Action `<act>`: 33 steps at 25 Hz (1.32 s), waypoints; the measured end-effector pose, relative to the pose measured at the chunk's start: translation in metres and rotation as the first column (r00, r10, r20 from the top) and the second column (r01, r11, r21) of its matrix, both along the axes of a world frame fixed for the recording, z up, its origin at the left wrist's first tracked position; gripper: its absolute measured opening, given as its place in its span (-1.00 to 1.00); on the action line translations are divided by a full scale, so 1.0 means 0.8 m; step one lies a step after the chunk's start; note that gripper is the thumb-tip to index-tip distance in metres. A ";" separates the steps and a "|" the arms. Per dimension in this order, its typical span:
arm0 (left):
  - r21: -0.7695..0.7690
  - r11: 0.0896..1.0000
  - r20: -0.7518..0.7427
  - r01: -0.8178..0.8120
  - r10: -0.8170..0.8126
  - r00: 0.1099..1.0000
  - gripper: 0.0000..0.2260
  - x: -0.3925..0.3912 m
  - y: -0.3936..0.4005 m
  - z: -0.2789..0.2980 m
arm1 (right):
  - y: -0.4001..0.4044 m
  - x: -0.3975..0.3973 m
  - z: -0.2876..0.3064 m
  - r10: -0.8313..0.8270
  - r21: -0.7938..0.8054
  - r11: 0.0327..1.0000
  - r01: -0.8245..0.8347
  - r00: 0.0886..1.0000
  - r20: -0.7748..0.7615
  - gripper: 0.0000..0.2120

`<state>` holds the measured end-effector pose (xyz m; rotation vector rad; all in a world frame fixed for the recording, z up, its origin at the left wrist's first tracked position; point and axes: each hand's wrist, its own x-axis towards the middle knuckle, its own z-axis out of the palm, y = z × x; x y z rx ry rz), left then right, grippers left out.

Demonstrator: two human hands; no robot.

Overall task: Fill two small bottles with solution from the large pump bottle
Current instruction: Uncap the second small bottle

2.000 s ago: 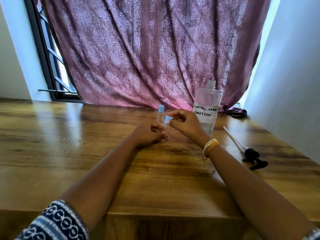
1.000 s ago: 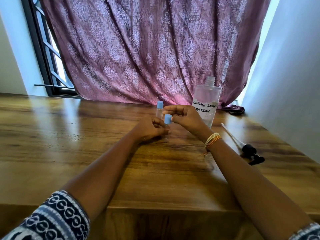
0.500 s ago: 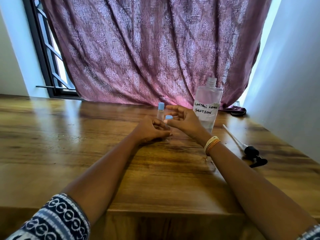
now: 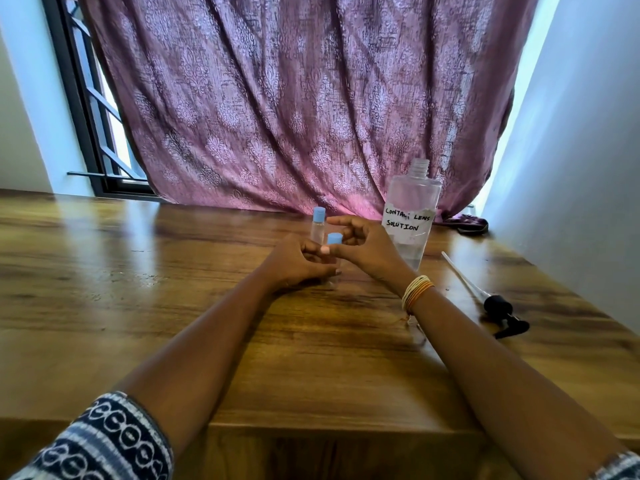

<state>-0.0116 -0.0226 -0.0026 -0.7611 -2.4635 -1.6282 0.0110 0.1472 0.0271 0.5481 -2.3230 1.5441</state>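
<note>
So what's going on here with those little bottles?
A person is capping a small bottle on the wooden table. The left hand steadies it while the right hand works its blue cap. A second small capped bottle stands just behind. The large labelled bottle stands open, its pump lying on the table to the right.
</note>
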 end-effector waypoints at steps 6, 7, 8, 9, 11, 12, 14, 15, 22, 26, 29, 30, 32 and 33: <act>-0.007 1.000 0.032 -0.019 0.019 0.999 -0.89 -0.003 0.001 -0.001 | 0.002 0.002 0.002 0.132 -0.090 0.988 -0.125 0.988 0.079 -0.42; 0.000 1.000 0.030 -0.003 0.003 1.000 -0.90 -0.002 0.001 -0.001 | 0.000 0.002 0.002 0.105 -0.071 0.992 -0.100 0.992 0.071 -0.39; 0.011 1.000 0.030 0.014 -0.014 0.999 -0.90 -0.002 0.000 -0.001 | 0.000 0.002 0.001 0.068 -0.052 0.997 -0.065 0.996 0.058 -0.37; 0.019 1.000 0.032 0.021 -0.022 0.999 -0.90 -0.002 0.000 -0.002 | 0.000 0.002 0.001 0.032 -0.038 0.999 -0.030 0.999 0.043 -0.38; 0.023 1.000 0.044 0.004 -0.005 0.999 -0.90 -0.003 0.001 -0.002 | 0.002 0.001 0.001 0.009 -0.042 0.999 -0.007 1.000 0.030 -0.45; 0.015 1.000 0.046 -0.009 0.008 0.999 -0.90 -0.004 0.001 -0.003 | 0.004 0.001 0.002 0.026 -0.059 0.998 -0.023 0.999 0.037 -0.49; -0.007 1.000 0.038 -0.023 0.023 0.999 -0.87 -0.005 0.000 -0.003 | 0.004 0.002 0.002 0.092 -0.096 0.992 -0.086 0.994 0.065 -0.50; -0.009 1.000 0.036 -0.021 0.021 0.999 -0.87 -0.006 0.000 -0.004 | 0.003 0.002 0.002 0.121 -0.098 0.989 -0.115 0.990 0.068 -0.48; 0.007 1.000 0.036 -0.015 0.015 0.999 -0.89 -0.007 -0.001 -0.005 | 0.003 -0.004 -0.002 0.053 -0.056 0.997 -0.053 0.999 -0.004 -0.40; 0.015 1.000 0.063 -0.012 0.011 0.998 -0.88 -0.009 0.000 -0.005 | 0.004 -0.002 -0.001 0.176 -0.160 0.974 -0.162 0.981 0.077 -0.43; 0.027 1.000 0.072 0.014 -0.016 0.997 -0.89 -0.007 0.000 -0.004 | -0.001 -0.002 -0.004 0.099 -0.112 0.990 -0.090 0.993 0.072 -0.39; 0.025 1.000 0.070 0.012 -0.013 0.997 -0.89 -0.007 -0.001 -0.004 | -0.002 -0.003 -0.003 0.066 -0.097 0.993 -0.060 0.996 0.058 -0.38; 0.008 1.000 0.065 0.000 0.000 0.998 -0.89 -0.008 -0.001 -0.004 | -0.001 -0.003 -0.002 0.028 -0.084 0.996 -0.025 0.999 0.031 -0.41; 0.002 1.000 0.067 -0.006 0.006 0.998 -0.89 -0.009 -0.001 -0.004 | 0.000 -0.002 0.000 0.023 -0.087 0.996 -0.020 0.999 0.033 -0.44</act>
